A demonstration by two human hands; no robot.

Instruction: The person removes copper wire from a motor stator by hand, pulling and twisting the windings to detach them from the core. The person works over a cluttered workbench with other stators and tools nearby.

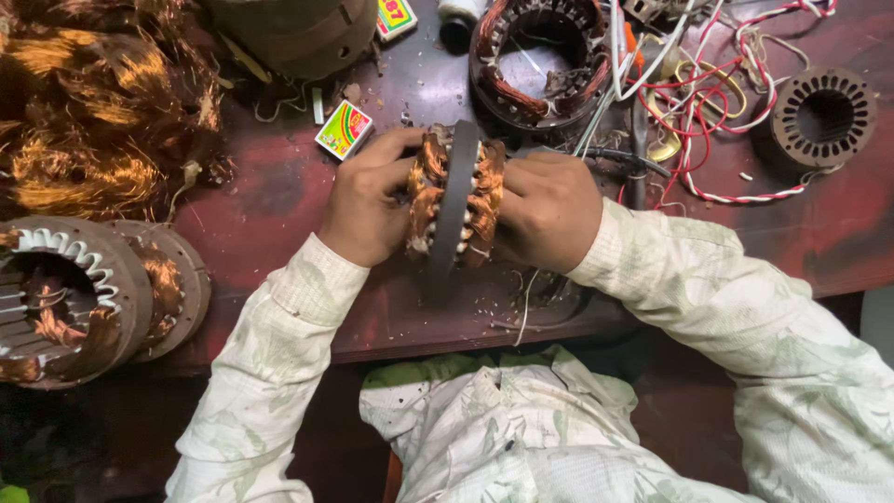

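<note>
Both forearms angle inward, left hand (363, 200) and right hand (548, 210) facing each other, fingers apparently curled in grip.

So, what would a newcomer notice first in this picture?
First, the motor stator with copper windings, standing on edge at the table's centre, gripped between the left hand and the right hand. Next, the shiny copper wire heap at far left, and the red-and-white wires at upper right.

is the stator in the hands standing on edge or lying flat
On edge: the stator shows its grey rim upward, copper coils bulging at both sides, left hand and right hand gripping them.
</note>
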